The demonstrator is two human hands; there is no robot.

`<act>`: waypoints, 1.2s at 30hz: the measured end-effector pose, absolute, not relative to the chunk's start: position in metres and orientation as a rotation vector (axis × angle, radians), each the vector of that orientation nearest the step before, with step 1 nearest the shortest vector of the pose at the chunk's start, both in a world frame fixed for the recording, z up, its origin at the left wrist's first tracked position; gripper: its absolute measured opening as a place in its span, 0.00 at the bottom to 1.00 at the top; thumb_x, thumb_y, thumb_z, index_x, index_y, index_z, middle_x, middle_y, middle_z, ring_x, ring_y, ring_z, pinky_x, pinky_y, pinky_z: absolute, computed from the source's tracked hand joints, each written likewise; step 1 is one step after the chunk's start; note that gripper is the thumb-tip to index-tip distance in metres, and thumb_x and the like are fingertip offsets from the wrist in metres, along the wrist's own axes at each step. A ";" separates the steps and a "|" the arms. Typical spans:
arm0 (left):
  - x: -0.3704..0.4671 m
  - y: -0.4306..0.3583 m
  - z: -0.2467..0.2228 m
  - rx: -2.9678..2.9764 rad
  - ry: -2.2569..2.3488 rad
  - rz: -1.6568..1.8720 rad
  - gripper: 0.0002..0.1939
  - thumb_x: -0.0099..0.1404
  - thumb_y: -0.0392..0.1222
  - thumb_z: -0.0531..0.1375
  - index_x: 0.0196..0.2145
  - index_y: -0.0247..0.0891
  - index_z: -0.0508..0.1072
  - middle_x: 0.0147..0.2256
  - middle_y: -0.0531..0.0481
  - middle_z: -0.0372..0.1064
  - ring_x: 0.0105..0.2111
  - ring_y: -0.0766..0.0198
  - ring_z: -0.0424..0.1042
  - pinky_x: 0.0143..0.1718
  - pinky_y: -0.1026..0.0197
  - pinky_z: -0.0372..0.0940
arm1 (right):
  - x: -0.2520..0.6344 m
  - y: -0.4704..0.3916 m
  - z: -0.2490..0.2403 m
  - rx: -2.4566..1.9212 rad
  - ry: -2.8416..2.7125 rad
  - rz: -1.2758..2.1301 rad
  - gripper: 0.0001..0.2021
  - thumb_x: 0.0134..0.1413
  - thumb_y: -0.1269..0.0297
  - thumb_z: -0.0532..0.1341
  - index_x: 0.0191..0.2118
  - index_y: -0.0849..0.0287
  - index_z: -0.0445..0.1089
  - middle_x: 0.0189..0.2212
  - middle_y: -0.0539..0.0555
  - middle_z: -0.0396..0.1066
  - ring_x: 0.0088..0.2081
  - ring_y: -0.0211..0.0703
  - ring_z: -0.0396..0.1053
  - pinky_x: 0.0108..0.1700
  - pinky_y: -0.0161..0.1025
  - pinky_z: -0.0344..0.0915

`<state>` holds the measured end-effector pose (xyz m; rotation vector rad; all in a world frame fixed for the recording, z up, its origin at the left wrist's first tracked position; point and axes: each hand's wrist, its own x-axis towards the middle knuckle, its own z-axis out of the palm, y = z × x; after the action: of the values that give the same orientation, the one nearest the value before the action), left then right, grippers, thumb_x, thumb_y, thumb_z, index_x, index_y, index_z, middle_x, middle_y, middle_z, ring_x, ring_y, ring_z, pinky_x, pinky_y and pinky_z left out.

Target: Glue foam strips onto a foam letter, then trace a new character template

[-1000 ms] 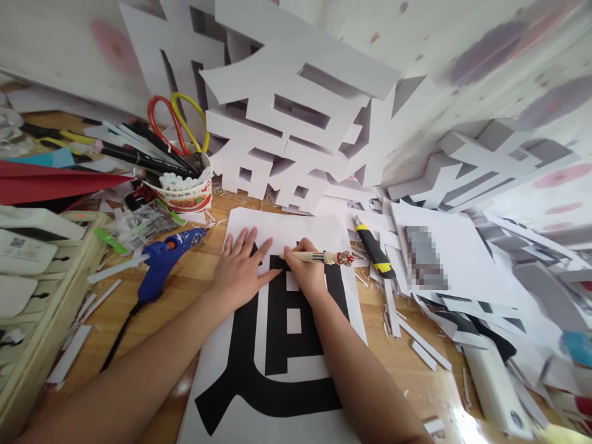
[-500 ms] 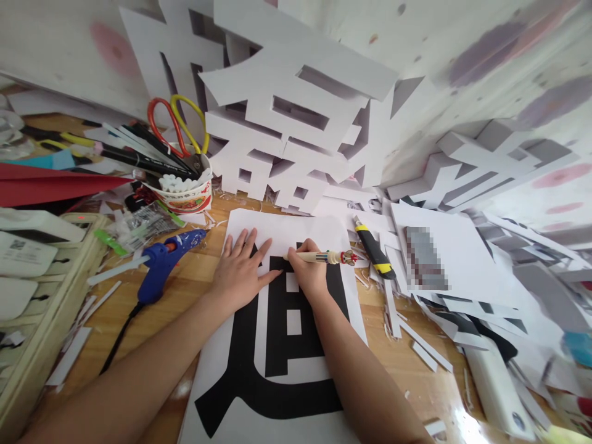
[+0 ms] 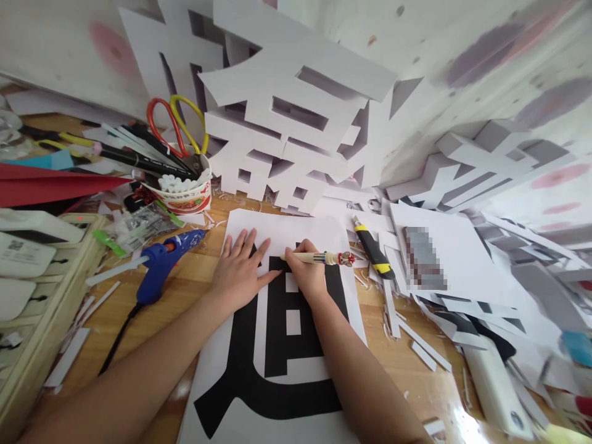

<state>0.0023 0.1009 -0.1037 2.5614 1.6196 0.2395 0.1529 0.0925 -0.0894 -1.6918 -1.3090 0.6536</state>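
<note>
A white sheet (image 3: 259, 413) with a large black printed character (image 3: 277, 308) lies on the wooden table. My left hand (image 3: 240, 271) rests flat on the upper left of the sheet, its fingers spread and holding nothing. My right hand (image 3: 308, 268) grips a cream multi-colour pen (image 3: 319, 257) decorated in red at its back end. The pen lies at a low slant, with its tip pointing left at the top edge of the black inner shape. My right hand and forearm hide part of the character's right side.
Left of the sheet are a blue glue gun (image 3: 160, 271), a tub (image 3: 185, 200) with scissors, and a power strip (image 3: 76, 296). A yellow-black cutter (image 3: 374, 250) and paper scraps lie right. White cut-paper characters (image 3: 296, 111) stand behind.
My right hand and the pen have shifted very slightly to the left. My left hand stays spread on the sheet.
</note>
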 end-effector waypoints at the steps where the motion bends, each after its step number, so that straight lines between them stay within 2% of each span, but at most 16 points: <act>1: 0.002 0.101 -0.104 2.560 1.621 0.238 0.36 0.60 0.64 0.44 0.60 0.42 0.53 0.61 0.39 0.44 0.61 0.50 0.41 0.58 0.45 0.36 | 0.153 0.093 -0.089 -1.690 -1.302 0.639 0.13 0.41 0.61 0.57 0.18 0.56 0.50 0.15 0.42 0.52 0.19 0.32 0.51 0.25 0.32 0.51; 36: 0.002 0.101 -0.105 2.550 1.613 0.242 0.36 0.60 0.64 0.43 0.60 0.42 0.52 0.62 0.41 0.43 0.61 0.50 0.40 0.58 0.46 0.34 | 0.154 0.091 -0.088 -1.713 -1.265 0.605 0.13 0.41 0.62 0.56 0.17 0.56 0.49 0.14 0.42 0.50 0.19 0.32 0.51 0.24 0.32 0.50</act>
<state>0.0017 0.1007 -0.1047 2.5505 1.6133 0.2419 0.1543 0.0914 -0.0881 -1.7135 -1.2651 0.6053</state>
